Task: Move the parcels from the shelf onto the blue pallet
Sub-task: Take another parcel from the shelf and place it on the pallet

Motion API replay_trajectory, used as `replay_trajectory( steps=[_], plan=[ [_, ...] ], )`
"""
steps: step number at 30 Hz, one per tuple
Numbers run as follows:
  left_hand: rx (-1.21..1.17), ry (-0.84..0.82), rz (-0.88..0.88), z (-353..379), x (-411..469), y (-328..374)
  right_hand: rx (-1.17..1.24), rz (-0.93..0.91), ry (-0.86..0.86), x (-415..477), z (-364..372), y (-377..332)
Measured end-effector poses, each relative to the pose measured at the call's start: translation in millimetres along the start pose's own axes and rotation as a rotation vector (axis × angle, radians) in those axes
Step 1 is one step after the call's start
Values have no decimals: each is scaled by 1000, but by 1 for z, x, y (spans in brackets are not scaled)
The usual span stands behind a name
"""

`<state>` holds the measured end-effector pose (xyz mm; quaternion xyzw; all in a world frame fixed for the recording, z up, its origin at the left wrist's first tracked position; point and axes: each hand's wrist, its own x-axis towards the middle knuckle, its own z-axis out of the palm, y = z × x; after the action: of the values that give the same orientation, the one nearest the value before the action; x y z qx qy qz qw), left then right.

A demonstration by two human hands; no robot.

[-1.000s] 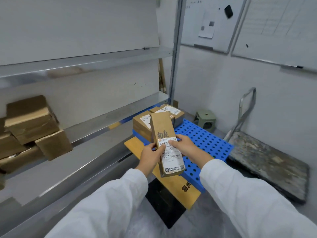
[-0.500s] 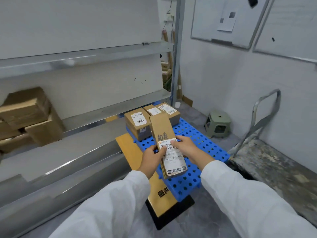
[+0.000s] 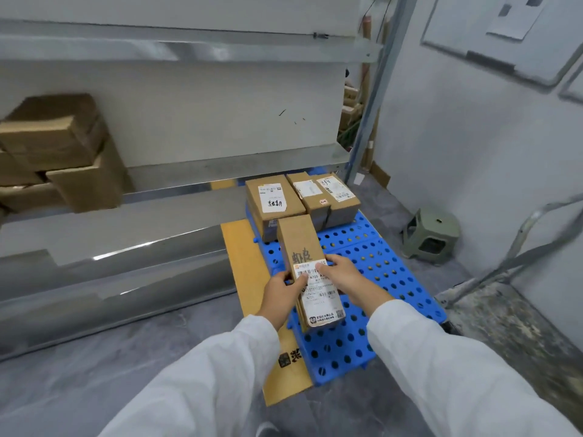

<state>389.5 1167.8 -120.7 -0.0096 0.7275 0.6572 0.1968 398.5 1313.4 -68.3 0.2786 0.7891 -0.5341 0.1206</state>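
A long narrow cardboard parcel (image 3: 299,241) with a white label and black handwriting is held over the blue pallet (image 3: 381,266). My left hand (image 3: 282,293) grips its left edge and my right hand (image 3: 342,275) grips its right edge, thumbs on the label. Three labelled parcels sit at the pallet's far end: one on the left (image 3: 273,201), two side by side on the right (image 3: 325,193). Several brown parcels (image 3: 60,152) remain stacked on the metal shelf (image 3: 176,181) at the left.
A wooden board (image 3: 249,275) lies under the pallet's left side. A green plastic stool (image 3: 432,236) stands by the right wall. A flat trolley (image 3: 511,313) with a metal handle is at the right. The shelf's upright post (image 3: 375,99) rises behind the pallet.
The view has turned right and down toward the pallet. Both hands have carried the long parcel lower and closer over the blue pallet, behind the parcels lying there.
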Motion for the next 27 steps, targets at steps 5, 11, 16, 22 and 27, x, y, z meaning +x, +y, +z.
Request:
replay_trajectory(
  steps=[5, 11, 16, 22, 27],
  plan=[
    [-19, 46, -75, 15, 29, -12, -71, 56, -68, 41, -6, 4],
    [-53, 110, -103, 23, 56, -25, -110, 64, -132, 78, -7, 7],
    [-120, 135, -129, 24, 63, -32, -94, 88, -192, 97, -1, 9],
    [-95, 203, -170, 21, 67, -32, -114, 85, -283, 121, 4, 14],
    [-57, 236, -200, 34, 72, -26, -141, 77, -322, 136, -1, 19]
  ],
)
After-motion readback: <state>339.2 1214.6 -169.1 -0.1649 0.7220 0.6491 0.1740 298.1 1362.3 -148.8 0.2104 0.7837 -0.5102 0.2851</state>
